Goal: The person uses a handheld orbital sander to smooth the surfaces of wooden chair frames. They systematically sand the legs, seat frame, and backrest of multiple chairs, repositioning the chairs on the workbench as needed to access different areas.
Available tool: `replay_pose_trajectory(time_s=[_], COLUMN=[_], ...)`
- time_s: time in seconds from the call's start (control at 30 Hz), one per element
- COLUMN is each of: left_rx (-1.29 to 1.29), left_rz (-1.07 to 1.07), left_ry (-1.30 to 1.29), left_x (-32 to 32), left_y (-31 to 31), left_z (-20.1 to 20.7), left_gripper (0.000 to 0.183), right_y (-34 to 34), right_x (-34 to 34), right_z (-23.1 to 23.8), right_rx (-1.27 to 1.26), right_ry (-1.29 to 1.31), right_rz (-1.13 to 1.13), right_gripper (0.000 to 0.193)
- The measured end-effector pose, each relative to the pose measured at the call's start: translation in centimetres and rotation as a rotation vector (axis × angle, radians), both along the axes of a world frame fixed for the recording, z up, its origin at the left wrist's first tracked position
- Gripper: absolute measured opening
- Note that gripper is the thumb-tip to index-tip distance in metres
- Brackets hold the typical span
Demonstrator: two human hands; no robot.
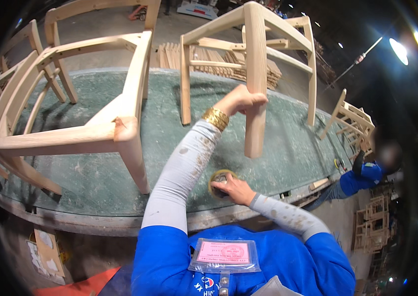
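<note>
Ahead of me a bare wooden chair frame (pixel 255 64) stands on the green-topped table (pixel 179 148). My left hand (pixel 243 100) is wrapped round its nearest leg, with a gold bracelet on the wrist. Lower down, close to the table's near edge, my right hand (pixel 234 189) is closed over a round, yellow-rimmed hand sander (pixel 221 183). The sander rests on the tabletop, apart from the chair frame. My fingers partly cover its body.
More wooden chair frames (pixel 61 140) fill the table's left side. Thin wooden slats (pixel 219 68) are piled beyond the far edge. At the right, a person in blue (pixel 362 176) works beside another chair frame (pixel 354 121). Chair frames (pixel 374 217) stand at lower right.
</note>
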State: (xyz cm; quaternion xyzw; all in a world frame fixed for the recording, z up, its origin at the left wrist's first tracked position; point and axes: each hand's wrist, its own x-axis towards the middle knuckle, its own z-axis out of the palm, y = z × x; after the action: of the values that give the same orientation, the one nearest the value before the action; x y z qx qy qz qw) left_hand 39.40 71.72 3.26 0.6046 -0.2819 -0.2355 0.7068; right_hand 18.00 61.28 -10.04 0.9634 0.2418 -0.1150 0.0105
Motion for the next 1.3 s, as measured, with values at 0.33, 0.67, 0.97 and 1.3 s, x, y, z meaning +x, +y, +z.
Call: replay_pose_trajectory(time_s=[0.33,0.67,0.97,1.3], left_rx=[-0.006,0.072,0.278,0.065], left_rz=[0.032,0.017,0.871,0.561], left_ry=[0.012,-0.373,-0.1,0.178], left_x=[-2.5,-6.3,9.7,9.1], left_y=[-0.3,-1.4,5.7,-1.1], left_z=[-0.6,-4.1,-16.3,-16.0], left_gripper=[0.042,0.062,0.102,0.029], right_y=[-3.3,-3.8,-5.1,-16.9], right_x=[0.0,2.1,-2.2,-8.3], right_z=[-7.5,5.7,0.7,-2.7], right_rx=[0.22,1.125,1.231,1.342], right_ry=[0.124,-0.475,-0.441,-0.619], right_rz=[-0.16,-0.485,-0.83,-1.038], right_gripper=[0.067,0.047,0.062,0.067])
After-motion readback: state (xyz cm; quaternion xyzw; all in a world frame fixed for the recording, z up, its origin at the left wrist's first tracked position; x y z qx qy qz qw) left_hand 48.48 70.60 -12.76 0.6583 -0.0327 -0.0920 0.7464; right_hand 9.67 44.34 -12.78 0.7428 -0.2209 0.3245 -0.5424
